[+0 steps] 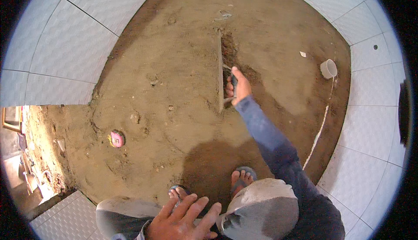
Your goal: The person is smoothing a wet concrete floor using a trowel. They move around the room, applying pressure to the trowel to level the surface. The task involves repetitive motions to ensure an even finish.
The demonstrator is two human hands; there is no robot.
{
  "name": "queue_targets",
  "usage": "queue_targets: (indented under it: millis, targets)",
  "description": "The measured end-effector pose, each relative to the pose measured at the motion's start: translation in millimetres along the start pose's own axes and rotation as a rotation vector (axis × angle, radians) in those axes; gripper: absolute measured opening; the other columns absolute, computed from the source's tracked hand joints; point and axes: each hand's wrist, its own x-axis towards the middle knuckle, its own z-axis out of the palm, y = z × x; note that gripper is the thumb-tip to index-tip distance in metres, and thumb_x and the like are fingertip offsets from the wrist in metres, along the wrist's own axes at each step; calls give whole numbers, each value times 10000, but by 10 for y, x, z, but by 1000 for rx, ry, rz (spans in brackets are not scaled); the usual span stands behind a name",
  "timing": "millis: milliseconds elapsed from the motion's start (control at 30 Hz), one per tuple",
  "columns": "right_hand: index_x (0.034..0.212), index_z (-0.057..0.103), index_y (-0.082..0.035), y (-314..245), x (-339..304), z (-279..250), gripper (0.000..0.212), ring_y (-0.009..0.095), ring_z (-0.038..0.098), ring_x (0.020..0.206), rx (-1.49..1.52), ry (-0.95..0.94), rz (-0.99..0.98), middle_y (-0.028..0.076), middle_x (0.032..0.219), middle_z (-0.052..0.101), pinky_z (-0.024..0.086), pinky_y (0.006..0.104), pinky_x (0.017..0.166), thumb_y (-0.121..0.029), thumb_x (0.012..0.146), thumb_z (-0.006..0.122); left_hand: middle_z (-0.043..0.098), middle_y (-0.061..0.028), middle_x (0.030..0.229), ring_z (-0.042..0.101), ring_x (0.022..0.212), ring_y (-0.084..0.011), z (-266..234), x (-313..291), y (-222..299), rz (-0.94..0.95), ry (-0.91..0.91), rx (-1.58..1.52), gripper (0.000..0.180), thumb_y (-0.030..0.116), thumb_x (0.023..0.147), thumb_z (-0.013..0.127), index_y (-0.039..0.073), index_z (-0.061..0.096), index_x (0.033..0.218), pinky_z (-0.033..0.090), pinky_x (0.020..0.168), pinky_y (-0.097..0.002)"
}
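Observation:
My right hand (240,86) is wrapped round the dark handle of a long, straight plastering trowel (220,68). The trowel stands on edge, its narrow side toward me, over the brown sandy floor (187,61). Loose dark soil lies along its right side. Whether the blade touches the floor I cannot tell. Low in the view, my left hand (185,218) hangs between my bent knees with fingers spread and holds nothing. Both my feet, in sandals, stand on the sand just beyond it.
A pink tape measure (116,138) lies on the sand to the left. At right are a white plastic cup (328,69) and a white line (319,133) on the floor. White tiled walls (374,126) rise on both sides, with a doorway (32,153) at lower left.

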Motion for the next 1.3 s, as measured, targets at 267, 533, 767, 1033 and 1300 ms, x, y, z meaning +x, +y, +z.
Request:
queue_targets:
  millis: [267,533,767,1033,1300]
  targets:
    - [939,623,-38,-339,-145,-314,479,398,656,629,-1583,134,-844,238,716,662,507,544,592,-511,901,559,562,-225,1265,539,1174,-398,-9,76,45,15,-75,8,649,148,762,709,10,493,1358,419,1011,-484]
    - [1110,641,-22,-1084,914,-833,600,385,687,896,-1524,553,-602,212,968,706,523,525,796,-572,894,535,562,-215,1259,540,1175,-386,4,15,74,-59,-72,8,675,142,744,729,19,489,1363,428,993,-484]
    - [1044,678,-45,-21,-375,-440,507,445,668,829,-1588,-278,-583,254,868,687,533,527,761,-511,871,579,592,-187,1188,577,1093,-360,48,80,69,28,-27,94,595,222,765,712,44,534,1304,454,927,-459]
    - [1028,631,-33,-772,-543,-51,512,440,661,769,-1360,26,-751,247,797,674,515,541,713,-525,904,559,567,-218,1228,562,1105,-393,135,180,156,79,-64,24,655,136,749,718,28,487,1352,453,956,-466]
    - [1082,631,-44,-786,56,-763,564,434,660,903,-1301,308,-458,245,943,687,507,551,796,-566,882,560,554,-221,1288,545,1145,-424,181,234,27,-111,-170,163,568,192,839,682,45,499,1356,459,956,-465]
